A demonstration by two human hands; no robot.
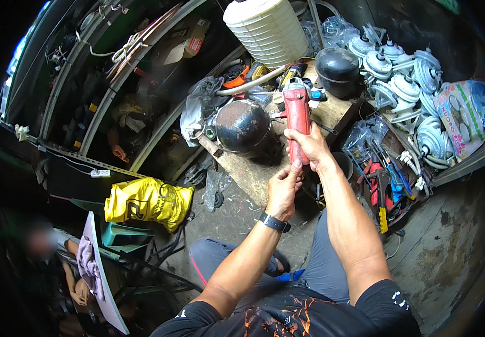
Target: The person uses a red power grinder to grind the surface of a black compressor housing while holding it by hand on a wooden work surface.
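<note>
A red angle grinder (297,109) points away from me above a worn wooden board. My right hand (313,146) is closed around the rear part of its body. My left hand (281,194), with a dark watch on the wrist, has its fingers closed at the grinder's tail end; what exactly they pinch there is partly hidden. Just left of the grinder head sits a black, rusty dome-shaped compressor (244,127). Another black compressor (338,67) stands farther back on the right. Both are on or beside the wooden board (248,171).
Pale motor-like parts (405,87) are heaped at far right, beside a printed plastic sack (470,115). Pliers and other hand tools (385,182) lie right of my forearm. A ribbed white drum (265,31) stands behind. On the left are a yellow bag (150,202) and a seated person (71,258).
</note>
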